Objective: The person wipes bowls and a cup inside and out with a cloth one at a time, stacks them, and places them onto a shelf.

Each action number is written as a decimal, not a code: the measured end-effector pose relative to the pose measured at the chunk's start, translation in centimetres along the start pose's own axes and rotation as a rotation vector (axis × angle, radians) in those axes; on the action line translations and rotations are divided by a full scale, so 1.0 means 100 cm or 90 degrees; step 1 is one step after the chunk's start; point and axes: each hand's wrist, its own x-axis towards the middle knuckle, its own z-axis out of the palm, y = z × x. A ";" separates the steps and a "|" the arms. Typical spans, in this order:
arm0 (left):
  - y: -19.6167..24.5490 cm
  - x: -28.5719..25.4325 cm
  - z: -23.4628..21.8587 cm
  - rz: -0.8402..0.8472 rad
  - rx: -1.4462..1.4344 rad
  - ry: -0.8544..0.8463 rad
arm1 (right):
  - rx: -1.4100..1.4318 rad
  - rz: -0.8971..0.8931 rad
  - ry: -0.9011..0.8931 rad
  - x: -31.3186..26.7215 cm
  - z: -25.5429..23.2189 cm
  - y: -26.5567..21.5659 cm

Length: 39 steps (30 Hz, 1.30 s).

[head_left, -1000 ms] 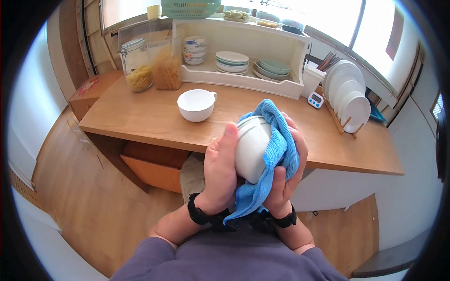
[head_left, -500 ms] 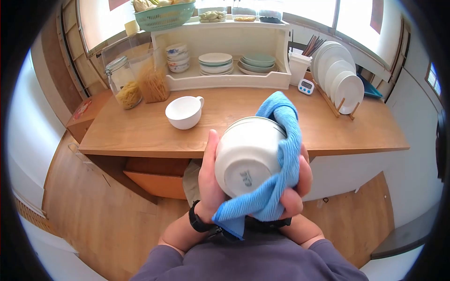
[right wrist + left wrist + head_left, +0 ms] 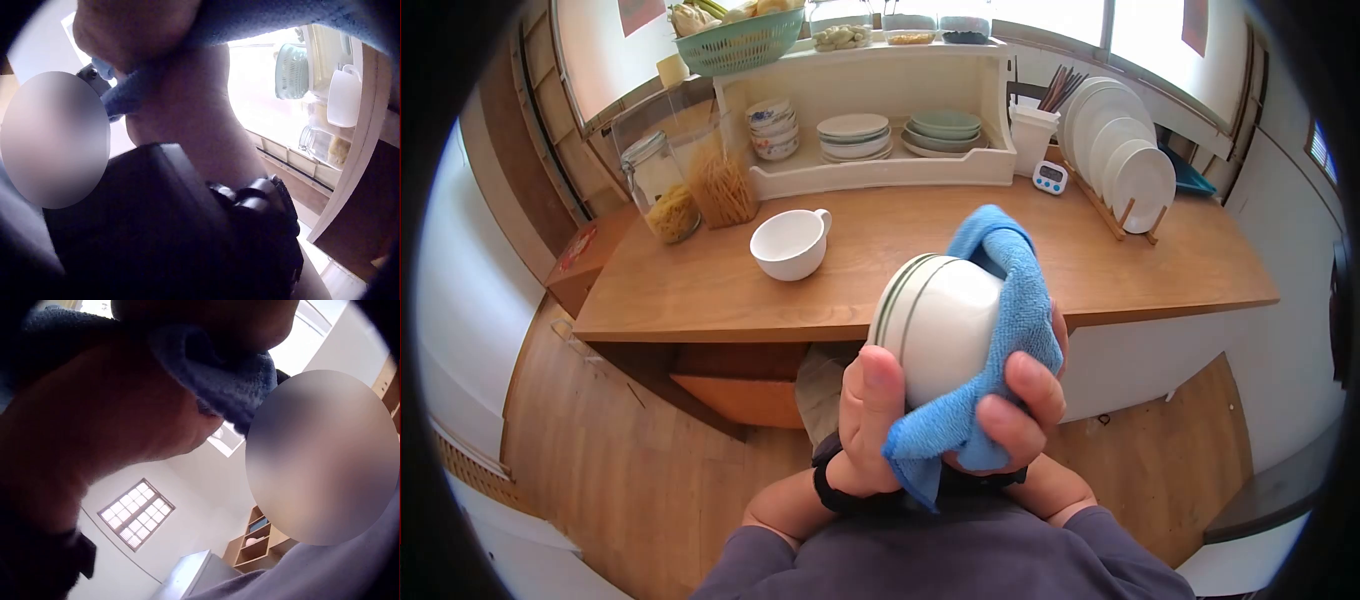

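In the head view a white bowl [image 3: 940, 325] with green bands near its rim is held up on its side, in front of the table edge. My left hand [image 3: 866, 425] holds it from the left, thumb pointing up along its side. A blue cloth [image 3: 1022, 320] wraps the bowl's right side, and one corner hangs down below it. My right hand [image 3: 1028, 400] grips the cloth against the bowl, its fingers bent over the fabric. The wrist views show mostly dark skin and parts of the blue cloth [image 3: 219, 375]; the bowl's inside is hidden.
On the wooden table [image 3: 700, 285] stands a white cup [image 3: 788, 247] with a handle. Behind are pasta containers [image 3: 720, 185], a white shelf [image 3: 880, 178] with stacked bowls and plates, a timer [image 3: 1049, 178] and a rack of white plates [image 3: 1140, 190].
The bowl has turned in my hands: half a second ago its base faced me, now its banded side does. The cloth and right fingers have shifted around it. The head view has tilted down.
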 end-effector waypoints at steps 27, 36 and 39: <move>0.025 -0.014 0.001 -0.025 0.802 0.182 | 0.581 0.443 -0.114 0.039 -0.022 0.010; 0.028 0.004 -0.017 0.057 0.077 0.163 | 0.141 0.056 -0.119 0.024 -0.002 0.008; 0.027 0.006 -0.003 0.084 0.136 0.324 | 0.039 0.028 -0.142 0.021 0.003 0.003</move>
